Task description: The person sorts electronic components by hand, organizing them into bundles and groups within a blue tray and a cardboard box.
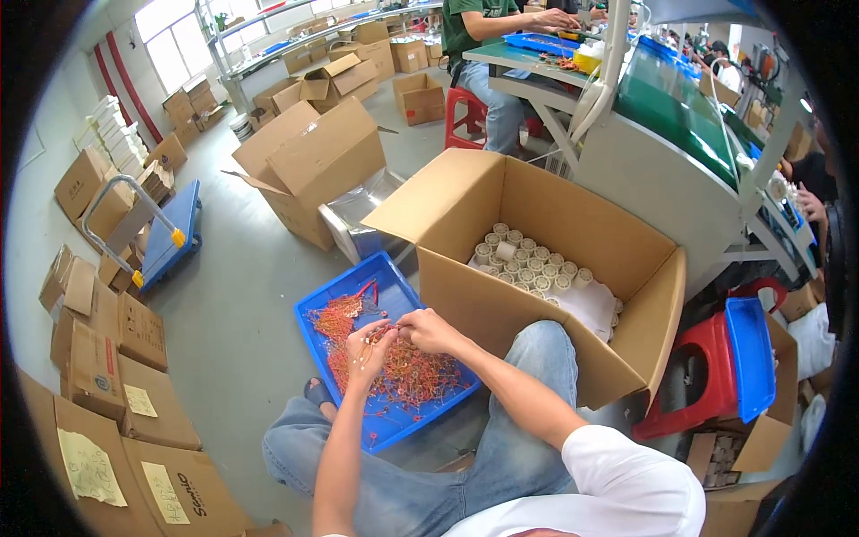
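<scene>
The left hand (368, 347) is curled, its fingers pinched together on a small bunch of thin orange-red wires (386, 333). The right hand (430, 330) meets it from the other side, fingers likewise closed on the same bunch, so the two hands touch at the fingertips. Both hover just above a blue tray (344, 288) on the floor, between the person's knees.

The wires are fine, short and tangled; how many are held is too small to tell. A loose heap of the same wires (407, 374) fills the tray, thickest under the hands, with another clump toward the tray's far left corner.

Just right of the tray stands an open box (501, 309) holding rows of pale upright rolls (528, 264). A red stool (707, 376) sits beyond it.
</scene>
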Action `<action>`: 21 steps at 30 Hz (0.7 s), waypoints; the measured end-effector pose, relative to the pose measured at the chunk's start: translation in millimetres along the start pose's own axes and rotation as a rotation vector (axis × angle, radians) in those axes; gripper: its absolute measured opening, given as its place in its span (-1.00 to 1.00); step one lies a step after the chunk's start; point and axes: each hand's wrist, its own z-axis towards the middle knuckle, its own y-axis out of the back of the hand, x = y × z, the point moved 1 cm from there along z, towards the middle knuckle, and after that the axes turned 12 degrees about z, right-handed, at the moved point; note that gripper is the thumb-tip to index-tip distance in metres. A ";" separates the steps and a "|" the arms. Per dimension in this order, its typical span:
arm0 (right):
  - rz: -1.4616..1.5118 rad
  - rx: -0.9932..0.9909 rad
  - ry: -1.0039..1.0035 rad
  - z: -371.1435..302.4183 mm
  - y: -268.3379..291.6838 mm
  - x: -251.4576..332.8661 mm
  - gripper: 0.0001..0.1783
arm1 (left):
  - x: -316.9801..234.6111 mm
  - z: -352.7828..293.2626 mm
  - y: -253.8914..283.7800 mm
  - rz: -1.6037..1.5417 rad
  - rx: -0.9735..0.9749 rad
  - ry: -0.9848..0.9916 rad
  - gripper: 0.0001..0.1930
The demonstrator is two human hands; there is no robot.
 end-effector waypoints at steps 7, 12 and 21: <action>-0.098 -0.195 -0.013 -0.2 -20.5 -21.6 -0.71 | -3.9 -11.2 -13.5 0.285 -0.144 -0.089 -0.79; -0.112 -0.219 -0.042 0.2 -27.8 -23.9 -0.69 | -3.8 -13.1 -17.8 0.380 -0.222 -0.135 -0.81; -0.102 -0.234 -0.270 2.4 -26.1 -29.9 -0.65 | 39.1 -0.5 -23.5 0.390 -0.179 -0.118 -0.69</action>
